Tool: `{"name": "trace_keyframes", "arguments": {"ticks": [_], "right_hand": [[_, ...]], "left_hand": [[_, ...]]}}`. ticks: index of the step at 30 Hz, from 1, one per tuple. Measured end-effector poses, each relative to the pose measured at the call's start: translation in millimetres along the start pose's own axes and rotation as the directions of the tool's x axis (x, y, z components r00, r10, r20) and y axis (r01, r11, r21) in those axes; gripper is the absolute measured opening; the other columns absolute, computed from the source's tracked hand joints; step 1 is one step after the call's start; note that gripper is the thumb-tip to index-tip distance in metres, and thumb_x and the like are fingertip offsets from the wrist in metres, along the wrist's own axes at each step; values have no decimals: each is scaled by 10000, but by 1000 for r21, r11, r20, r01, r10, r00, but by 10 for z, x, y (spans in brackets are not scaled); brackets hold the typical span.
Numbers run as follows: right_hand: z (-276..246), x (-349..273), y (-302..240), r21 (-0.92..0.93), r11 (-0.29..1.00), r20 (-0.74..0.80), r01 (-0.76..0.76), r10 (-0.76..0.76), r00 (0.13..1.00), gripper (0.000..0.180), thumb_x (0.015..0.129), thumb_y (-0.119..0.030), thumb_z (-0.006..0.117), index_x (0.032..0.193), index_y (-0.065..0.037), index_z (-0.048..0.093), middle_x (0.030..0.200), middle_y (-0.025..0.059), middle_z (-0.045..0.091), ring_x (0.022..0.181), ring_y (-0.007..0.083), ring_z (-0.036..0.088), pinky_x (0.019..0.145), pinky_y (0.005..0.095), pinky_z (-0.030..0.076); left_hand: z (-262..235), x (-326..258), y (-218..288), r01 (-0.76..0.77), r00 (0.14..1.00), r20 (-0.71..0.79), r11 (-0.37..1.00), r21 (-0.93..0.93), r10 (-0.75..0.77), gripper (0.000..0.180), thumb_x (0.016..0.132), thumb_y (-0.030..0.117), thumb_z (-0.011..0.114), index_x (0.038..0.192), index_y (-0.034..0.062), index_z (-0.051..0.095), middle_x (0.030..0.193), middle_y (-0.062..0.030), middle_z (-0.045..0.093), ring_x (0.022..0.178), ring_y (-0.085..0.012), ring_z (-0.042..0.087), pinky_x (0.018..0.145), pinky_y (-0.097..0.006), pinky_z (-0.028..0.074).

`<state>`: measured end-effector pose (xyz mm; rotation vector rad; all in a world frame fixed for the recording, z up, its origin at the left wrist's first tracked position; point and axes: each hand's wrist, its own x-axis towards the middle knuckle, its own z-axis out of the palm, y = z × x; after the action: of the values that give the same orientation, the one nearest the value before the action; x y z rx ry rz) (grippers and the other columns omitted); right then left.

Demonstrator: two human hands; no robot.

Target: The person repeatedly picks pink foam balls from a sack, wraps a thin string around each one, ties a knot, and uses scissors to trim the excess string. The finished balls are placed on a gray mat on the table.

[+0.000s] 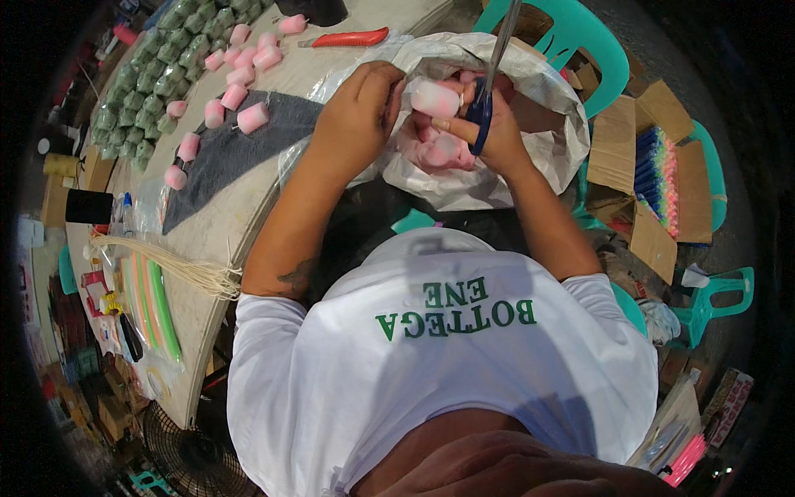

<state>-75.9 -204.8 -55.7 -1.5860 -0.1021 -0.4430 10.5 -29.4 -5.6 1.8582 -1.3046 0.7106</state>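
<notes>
My right hand has its fingers in the blue-handled scissors, whose blades point up and away from me. The same hand grips a pink-and-white candle by its end. Just left of that candle, my left hand is closed with its fingers curled; whatever they may pinch is hidden. Below both hands, a white woven sack lies open, with several pink candles inside. More pink candles are scattered on the table to the left, some of them on a dark grey cloth.
Rows of green pieces cover the table's far left. A red utility knife lies beyond my left hand. Nearer are a bundle of pale cords and colored strips. Right are a green chair and an open carton.
</notes>
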Motion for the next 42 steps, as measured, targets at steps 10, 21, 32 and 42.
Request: {"name": "trace_keyframes", "arguments": {"ticks": [10, 21, 32, 42], "right_hand": [[-18, -108, 52, 270, 954, 12, -128, 130, 991, 366, 707, 43, 677, 890, -95, 392, 818, 43, 545, 749, 123, 585, 637, 235, 490], [-186, -126, -30, 146, 988, 26, -49, 46, 999, 280, 808, -186, 646, 980, -39, 482, 854, 28, 557, 814, 104, 551, 735, 265, 468], [-238, -13, -967, 47, 989, 86, 141, -145, 986, 407, 855, -218, 586, 1183, 6, 492, 1022, 83, 581, 934, 139, 553, 858, 253, 424], [-64, -45, -969, 35, 991, 145, 133, -136, 980, 200, 814, -25, 489, 987, 3, 585, 1045, 122, 575, 954, 225, 555, 839, 320, 447]], "left_hand": [[282, -342, 5, 530, 837, 391, 395, -750, -382, 462, 818, 36, 596, 1251, 34, 434, 1186, -95, 500, 1060, -172, 497, 908, -294, 393], [491, -299, 165, 434, 874, 345, 229, -872, -342, 420, 843, 17, 557, 1212, 15, 355, 1142, -107, 508, 1035, -159, 512, 891, -286, 424], [486, -238, 132, 438, 895, 301, 522, -732, -328, 413, 856, 66, 538, 1217, 34, 340, 1009, -46, 501, 895, -102, 498, 797, -248, 420], [605, -467, -23, 422, 907, 311, 623, -659, -285, 426, 854, 46, 532, 1228, 26, 329, 1016, -50, 494, 884, -102, 510, 789, -241, 424]]}}
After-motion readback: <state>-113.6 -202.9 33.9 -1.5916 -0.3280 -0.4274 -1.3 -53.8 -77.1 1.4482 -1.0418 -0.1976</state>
